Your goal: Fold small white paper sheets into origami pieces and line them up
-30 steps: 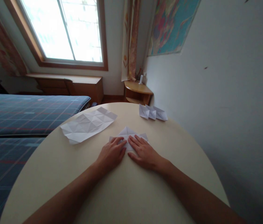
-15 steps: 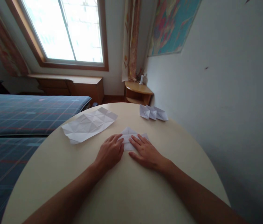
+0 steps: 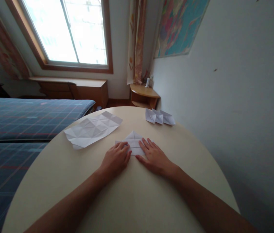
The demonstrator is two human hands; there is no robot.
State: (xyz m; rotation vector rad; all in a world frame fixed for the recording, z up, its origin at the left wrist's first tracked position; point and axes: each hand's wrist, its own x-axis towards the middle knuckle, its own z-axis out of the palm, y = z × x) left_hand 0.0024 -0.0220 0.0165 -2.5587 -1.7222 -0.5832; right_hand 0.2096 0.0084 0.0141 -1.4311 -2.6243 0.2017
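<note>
A folded white sheet of paper (image 3: 135, 142) lies flat on the round cream table (image 3: 137, 194), its pointed top facing away from me. My left hand (image 3: 117, 157) rests on the paper's left side, fingers lightly bent and pressing down. Across the right side lies my right hand (image 3: 154, 157), fingers spread flat and thumb near the lower edge. Both hands partly cover the paper's side corners. Fold lines cross its middle.
A creased, unfolded white sheet (image 3: 93, 130) lies at the table's far left. Several folded paper pieces (image 3: 160, 117) stand overlapping at the far right edge. A blue plaid mattress (image 3: 30, 119) is left of the table; a white wall (image 3: 244, 106) rises on the right.
My right hand has slid slightly right over the paper, baring more of its middle. My left hand has shifted a little, and the paper's left corner now shows.
</note>
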